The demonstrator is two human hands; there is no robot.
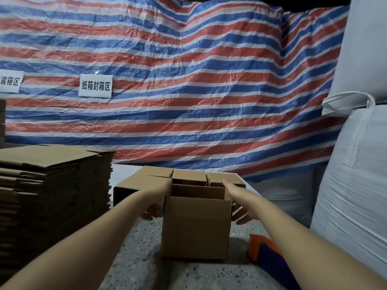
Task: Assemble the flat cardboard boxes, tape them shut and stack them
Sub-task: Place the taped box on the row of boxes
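A small brown cardboard box (195,227) stands upright on the speckled floor in front of me, its top flaps spread open. My left hand (156,203) holds its left side, thumb at the upper edge and fingers against the side wall. My right hand (238,206) holds the right side the same way, fingers spread below. A tall stack of flat cardboard boxes (54,185) stands at the left.
A striped red, white and blue tarp (188,91) hangs behind, with two white labels on it. Big white woven sacks (356,174) fill the right side. An orange and dark blue object (263,250) lies on the floor at the right of the box.
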